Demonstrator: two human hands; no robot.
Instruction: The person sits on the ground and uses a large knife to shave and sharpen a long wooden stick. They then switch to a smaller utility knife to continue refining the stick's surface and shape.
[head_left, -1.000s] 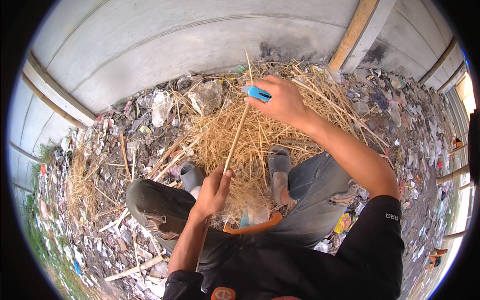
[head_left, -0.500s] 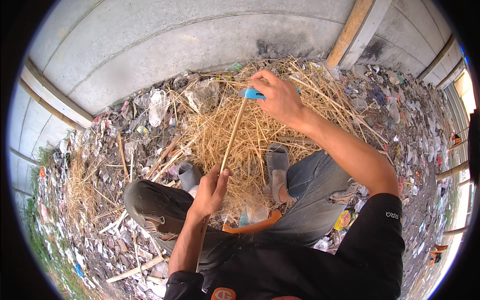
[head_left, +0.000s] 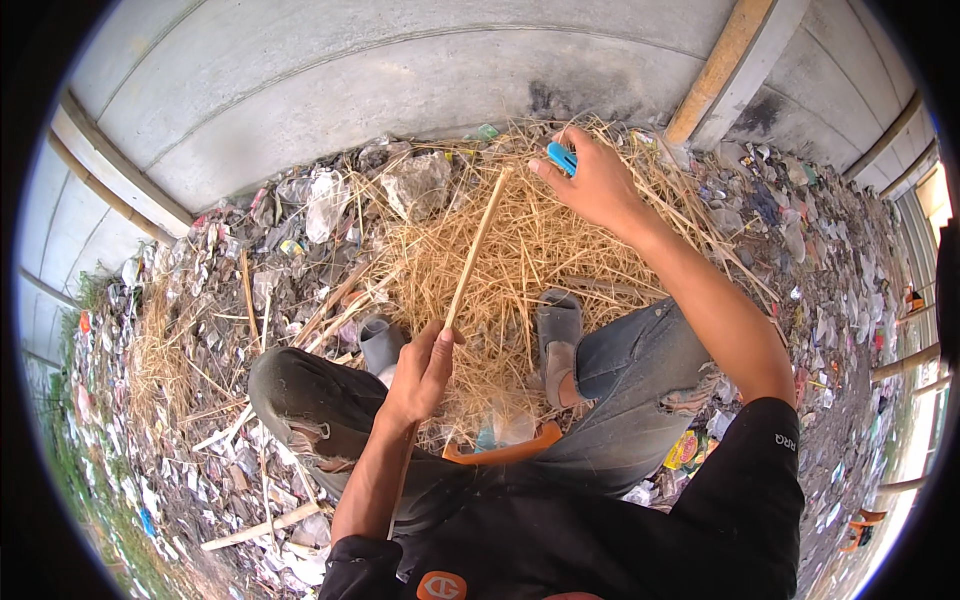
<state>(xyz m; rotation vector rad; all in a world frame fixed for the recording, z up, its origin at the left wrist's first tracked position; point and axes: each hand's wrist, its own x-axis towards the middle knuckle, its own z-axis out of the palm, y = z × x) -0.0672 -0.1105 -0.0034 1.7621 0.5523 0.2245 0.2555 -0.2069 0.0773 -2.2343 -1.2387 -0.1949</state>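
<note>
My left hand (head_left: pixel 421 378) is closed round a long, thin bamboo strip (head_left: pixel 478 247), which slants up and away from me. The strip's lower end runs back along my left forearm. Beyond its far tip and a little to the right, my right hand (head_left: pixel 598 188) grips a blue utility knife (head_left: pixel 562 158). Only part of the knife's handle shows; its blade cannot be made out. Knife and strip are apart. Below both hands lies a heap of pale bamboo shavings (head_left: pixel 520 255), spread between and beyond my feet.
A grey concrete wall (head_left: pixel 400 80) with a wooden post (head_left: pixel 722 70) stands behind the heap. Rubbish and plastic scraps (head_left: pixel 790 250) cover the ground, with a pale rock-like lump (head_left: pixel 416 186) near the wall. A curved orange plastic piece (head_left: pixel 508 452) lies between my legs.
My right hand has moved up and to the right with the utility knife, off the strip's far end. The strip's tip has shifted slightly to the right and up.
</note>
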